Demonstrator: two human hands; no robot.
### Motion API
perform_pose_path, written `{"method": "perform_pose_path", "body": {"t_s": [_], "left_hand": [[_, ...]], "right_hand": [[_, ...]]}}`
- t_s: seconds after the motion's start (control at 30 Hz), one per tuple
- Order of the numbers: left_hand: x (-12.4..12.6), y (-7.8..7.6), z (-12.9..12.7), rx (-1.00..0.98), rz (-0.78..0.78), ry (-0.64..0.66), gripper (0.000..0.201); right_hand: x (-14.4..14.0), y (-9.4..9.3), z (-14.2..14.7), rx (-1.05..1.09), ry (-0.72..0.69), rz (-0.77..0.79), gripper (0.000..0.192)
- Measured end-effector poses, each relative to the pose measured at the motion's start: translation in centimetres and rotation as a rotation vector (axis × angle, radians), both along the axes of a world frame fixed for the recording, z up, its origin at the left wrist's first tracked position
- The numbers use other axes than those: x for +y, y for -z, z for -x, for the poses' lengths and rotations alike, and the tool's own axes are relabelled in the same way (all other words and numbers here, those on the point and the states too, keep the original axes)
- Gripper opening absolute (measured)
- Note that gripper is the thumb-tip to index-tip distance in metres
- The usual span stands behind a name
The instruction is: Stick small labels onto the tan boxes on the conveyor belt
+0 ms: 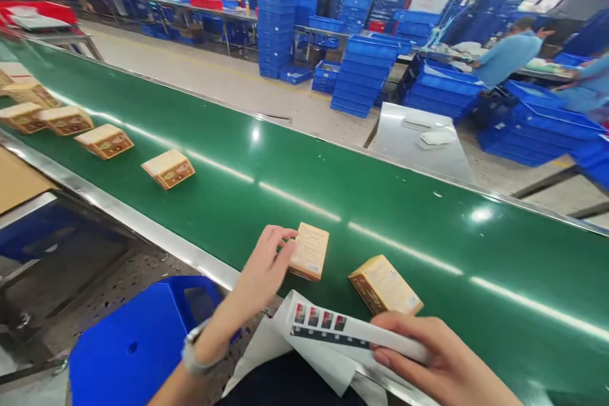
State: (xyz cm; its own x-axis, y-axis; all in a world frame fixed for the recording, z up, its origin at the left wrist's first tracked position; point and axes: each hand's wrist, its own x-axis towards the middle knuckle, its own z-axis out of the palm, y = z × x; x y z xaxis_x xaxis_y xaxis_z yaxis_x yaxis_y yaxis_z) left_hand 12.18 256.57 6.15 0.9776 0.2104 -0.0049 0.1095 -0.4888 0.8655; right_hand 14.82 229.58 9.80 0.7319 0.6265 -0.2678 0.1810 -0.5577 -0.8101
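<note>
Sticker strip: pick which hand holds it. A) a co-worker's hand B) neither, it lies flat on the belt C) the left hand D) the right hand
D: the right hand pinches the sticker strip at the near edge of the green belt, while the left hand touches a small box.

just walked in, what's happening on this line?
A person stands at a green conveyor belt with small tan boxes spaced along it. The left hand touches the edge of the nearest box, lying flat on the belt. The right hand holds a white strip of small labels near the belt edge, next to a second box. More boxes sit further up the belt. Other people work among stacked blue crates behind.
</note>
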Motion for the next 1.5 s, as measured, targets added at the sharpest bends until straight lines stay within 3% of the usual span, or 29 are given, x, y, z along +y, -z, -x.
{"method": "perform_pose_path", "body": {"t_s": [0.07, 0.1, 0.2, 0.33, 0.43, 0.7, 0.93, 1.1, 1.17, 1.23, 1.37, 1.43, 1.5], "left_hand": [[0.8, -3.2, 0.8, 0.054, 0.223, 0.26, 0.043], [0.8, -4.5, 1.3, 0.114, 0.241, 0.403, 0.034], [-0.7, -6.6, 2.3, 0.288, 0.148, 0.468, 0.02], [-3.4, -5.2, 2.5, 0.323, 0.181, 0.37, 0.019], [-4.5, -3.8, 2.4, 0.289, 0.219, 0.38, 0.016], [-5.4, -2.7, 2.5, 0.303, 0.124, 0.46, 0.01], [-6.0, -2.0, 2.1, 0.309, 0.13, 0.353, 0.026], [-6.2, -1.1, 1.7, 0.415, 0.211, 0.407, 0.017], [-5.6, -0.8, 1.7, 0.44, 0.244, 0.424, 0.015], [-4.3, -0.7, 1.8, 0.462, 0.256, 0.432, 0.015], [-1.3, -1.4, 2.1, 0.576, 0.393, 0.683, 0.016], [-0.9, -1.7, 1.9, 0.506, 0.408, 0.778, 0.012], [-1.5, -1.4, 1.5, 0.357, 0.298, 0.773, 0.01]], "right_hand": [[-0.4, -0.4, -0.9, 0.027, -0.111, -0.024, 0.019], [-0.6, -0.7, -1.2, 0.026, -0.147, -0.019, 0.017], [-1.5, -1.5, -1.6, -0.009, -0.196, 0.017, 0.013], [-2.2, -1.9, -0.8, -0.151, -0.153, 0.011, 0.015], [-1.8, -1.3, 0.4, -0.331, -0.06, -0.032, 0.01], [-0.7, 0.4, 2.1, -0.365, -0.075, -0.045, 0.014], [0.0, 2.1, 2.6, -0.732, 0.041, -0.078, 0.013], [0.6, 3.6, 3.4, -0.905, 0.1, -0.083, 0.019], [0.3, 3.9, 3.6, -0.808, 0.128, -0.178, 0.018], [-0.3, 4.1, 3.6, -0.552, 0.219, -0.31, 0.01], [-1.2, 5.9, 1.7, 0.039, 0.648, -0.539, 0.018], [-0.8, 7.5, 0.1, 0.197, 0.83, -0.628, 0.025], [0.2, 9.1, -1.2, 0.253, 0.941, -0.694, 0.034]]}}
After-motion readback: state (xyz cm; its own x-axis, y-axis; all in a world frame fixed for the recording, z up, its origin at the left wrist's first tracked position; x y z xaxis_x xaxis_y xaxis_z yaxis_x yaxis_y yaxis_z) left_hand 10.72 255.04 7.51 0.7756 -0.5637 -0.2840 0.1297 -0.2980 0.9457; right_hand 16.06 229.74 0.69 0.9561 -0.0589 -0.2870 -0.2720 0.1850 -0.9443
